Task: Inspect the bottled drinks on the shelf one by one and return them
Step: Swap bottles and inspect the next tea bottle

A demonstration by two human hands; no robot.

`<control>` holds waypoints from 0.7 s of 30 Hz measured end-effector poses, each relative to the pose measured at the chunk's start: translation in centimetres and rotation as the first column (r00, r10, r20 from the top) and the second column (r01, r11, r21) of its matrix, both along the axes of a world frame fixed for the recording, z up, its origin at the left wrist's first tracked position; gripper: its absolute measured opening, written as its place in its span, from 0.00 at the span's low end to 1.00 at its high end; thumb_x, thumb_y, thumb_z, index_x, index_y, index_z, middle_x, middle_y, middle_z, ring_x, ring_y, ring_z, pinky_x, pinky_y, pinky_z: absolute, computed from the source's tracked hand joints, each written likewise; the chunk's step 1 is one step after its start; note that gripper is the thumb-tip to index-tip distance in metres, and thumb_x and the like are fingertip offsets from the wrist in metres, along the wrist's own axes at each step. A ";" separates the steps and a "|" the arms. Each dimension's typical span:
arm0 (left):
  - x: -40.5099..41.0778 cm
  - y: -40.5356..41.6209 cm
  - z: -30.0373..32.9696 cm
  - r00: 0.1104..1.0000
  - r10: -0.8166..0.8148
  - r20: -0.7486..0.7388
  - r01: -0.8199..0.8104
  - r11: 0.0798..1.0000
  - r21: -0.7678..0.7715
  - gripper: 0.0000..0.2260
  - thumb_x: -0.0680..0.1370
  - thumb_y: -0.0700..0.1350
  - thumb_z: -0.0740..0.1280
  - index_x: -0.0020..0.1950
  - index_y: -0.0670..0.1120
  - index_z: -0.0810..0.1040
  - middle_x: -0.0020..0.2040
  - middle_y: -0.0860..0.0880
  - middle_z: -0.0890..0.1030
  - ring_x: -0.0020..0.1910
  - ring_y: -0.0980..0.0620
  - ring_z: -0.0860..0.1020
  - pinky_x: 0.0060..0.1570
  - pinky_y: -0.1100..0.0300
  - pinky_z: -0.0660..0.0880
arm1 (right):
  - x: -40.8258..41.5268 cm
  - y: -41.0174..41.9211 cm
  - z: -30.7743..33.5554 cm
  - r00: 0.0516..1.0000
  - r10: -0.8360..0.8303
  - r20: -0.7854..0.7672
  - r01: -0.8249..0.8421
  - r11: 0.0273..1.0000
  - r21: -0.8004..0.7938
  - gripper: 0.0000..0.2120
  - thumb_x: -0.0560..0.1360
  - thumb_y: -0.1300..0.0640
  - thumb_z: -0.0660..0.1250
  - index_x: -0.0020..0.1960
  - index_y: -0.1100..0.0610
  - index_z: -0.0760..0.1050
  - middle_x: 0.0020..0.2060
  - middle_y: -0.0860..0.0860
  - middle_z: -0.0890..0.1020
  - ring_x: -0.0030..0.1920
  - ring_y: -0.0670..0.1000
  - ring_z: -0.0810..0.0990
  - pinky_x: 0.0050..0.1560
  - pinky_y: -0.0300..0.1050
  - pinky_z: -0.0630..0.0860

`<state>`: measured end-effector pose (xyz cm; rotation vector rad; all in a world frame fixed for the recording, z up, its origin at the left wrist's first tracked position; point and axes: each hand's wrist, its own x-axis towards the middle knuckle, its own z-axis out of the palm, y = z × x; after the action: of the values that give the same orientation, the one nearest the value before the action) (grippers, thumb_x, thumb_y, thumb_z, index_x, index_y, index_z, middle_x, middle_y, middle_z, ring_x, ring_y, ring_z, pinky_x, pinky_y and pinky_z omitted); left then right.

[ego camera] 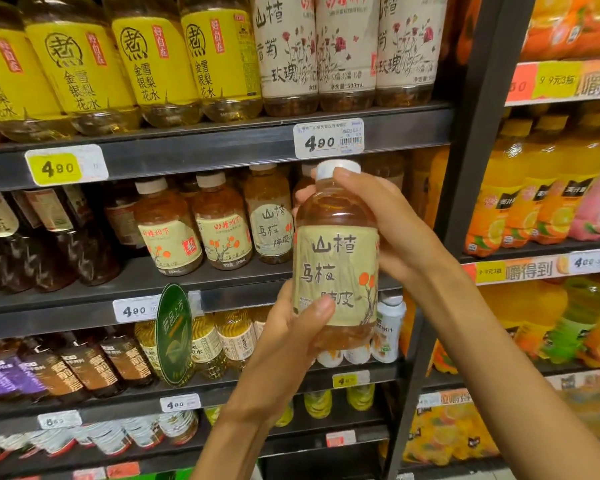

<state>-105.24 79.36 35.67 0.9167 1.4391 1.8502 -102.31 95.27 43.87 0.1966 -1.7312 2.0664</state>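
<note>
The amber bottle stood upright in front of the second shelf, label facing the camera. The left hand was wrapped around its base, the right hand closed on its shoulder. Turning it slowly, with the base supported, would probably serve inspection best.

White price tag reading 4.90 on shelf edge; green oval promo sign clipped lower down.
</note>
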 end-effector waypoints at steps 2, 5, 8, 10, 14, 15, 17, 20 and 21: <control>-0.1 0.0 -0.1 0.997 0.053 -0.055 -0.052 0.998 0.029 0.29 0.70 0.53 0.70 0.70 0.51 0.66 0.61 0.49 0.81 0.60 0.49 0.79 0.56 0.60 0.77 | 0.3 0.0 0.2 0.995 -0.024 -0.092 0.027 0.999 0.022 0.10 0.76 0.55 0.63 0.54 0.58 0.77 0.48 0.55 0.84 0.52 0.58 0.81 0.57 0.55 0.77; -0.4 0.3 -0.1 0.980 0.116 -0.163 -0.110 0.993 0.046 0.32 0.67 0.50 0.74 0.69 0.53 0.67 0.61 0.52 0.80 0.60 0.53 0.79 0.53 0.65 0.77 | 0.8 -0.4 0.4 0.987 -0.021 -0.161 0.034 0.996 0.081 0.13 0.75 0.58 0.65 0.59 0.59 0.75 0.48 0.54 0.84 0.52 0.56 0.82 0.53 0.50 0.78; -0.6 0.5 -0.2 0.949 0.152 -0.277 -0.153 0.988 0.018 0.33 0.64 0.48 0.78 0.66 0.58 0.69 0.58 0.56 0.81 0.57 0.56 0.80 0.49 0.67 0.77 | 1.4 -1.2 0.5 0.978 0.005 -0.211 0.043 0.975 0.220 0.14 0.75 0.59 0.68 0.60 0.57 0.74 0.48 0.53 0.84 0.52 0.53 0.82 0.53 0.47 0.77; -1.1 0.6 -0.1 0.914 0.189 -0.360 -0.198 0.980 0.011 0.36 0.63 0.47 0.80 0.67 0.55 0.69 0.57 0.58 0.81 0.57 0.58 0.80 0.49 0.69 0.76 | 2.2 -1.7 0.9 0.971 0.069 -0.230 0.019 0.931 0.363 0.17 0.72 0.60 0.69 0.61 0.56 0.73 0.51 0.51 0.84 0.55 0.51 0.81 0.55 0.44 0.76; -2.1 0.6 0.9 0.835 0.226 -0.502 -0.241 0.970 0.035 0.37 0.63 0.41 0.81 0.68 0.41 0.69 0.59 0.52 0.79 0.60 0.59 0.77 0.54 0.71 0.73 | 3.9 -2.0 0.6 0.955 0.212 -0.205 -0.035 0.771 0.636 0.24 0.67 0.64 0.75 0.62 0.59 0.73 0.58 0.54 0.80 0.64 0.53 0.76 0.65 0.50 0.71; -2.0 0.5 1.1 0.824 0.228 -0.518 -0.241 0.969 0.043 0.35 0.63 0.43 0.79 0.67 0.41 0.70 0.58 0.52 0.79 0.59 0.59 0.77 0.54 0.71 0.73 | 4.2 -2.0 0.8 0.956 0.225 -0.186 -0.046 0.747 0.664 0.24 0.67 0.64 0.76 0.61 0.59 0.74 0.60 0.55 0.80 0.66 0.53 0.74 0.67 0.52 0.69; -1.6 0.4 1.3 0.820 0.249 -0.515 -0.260 0.964 0.053 0.33 0.62 0.52 0.75 0.64 0.43 0.72 0.54 0.53 0.79 0.56 0.60 0.78 0.51 0.70 0.74 | 4.6 -1.8 1.3 0.950 0.272 -0.151 -0.096 0.719 0.689 0.24 0.66 0.66 0.76 0.61 0.60 0.74 0.62 0.56 0.79 0.68 0.53 0.72 0.68 0.53 0.68; -1.1 0.6 1.2 0.829 0.271 -0.490 -0.278 0.959 0.060 0.24 0.62 0.49 0.75 0.56 0.51 0.75 0.48 0.58 0.82 0.54 0.59 0.79 0.47 0.73 0.74 | 4.5 -1.9 1.6 0.946 0.293 -0.136 -0.116 0.703 0.702 0.24 0.66 0.67 0.76 0.60 0.61 0.74 0.61 0.57 0.79 0.67 0.53 0.73 0.67 0.50 0.69; -1.0 0.7 1.1 0.829 0.254 -0.498 -0.261 0.964 0.056 0.23 0.63 0.44 0.76 0.55 0.53 0.75 0.47 0.60 0.82 0.55 0.61 0.79 0.46 0.76 0.73 | 4.4 -1.9 1.5 0.948 0.283 -0.144 -0.111 0.719 0.686 0.24 0.66 0.67 0.75 0.61 0.60 0.74 0.61 0.56 0.79 0.67 0.52 0.74 0.66 0.48 0.70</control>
<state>-106.28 80.09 36.73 1.3231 1.9713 1.8651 -97.94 93.38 45.33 0.8525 -2.2985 1.3537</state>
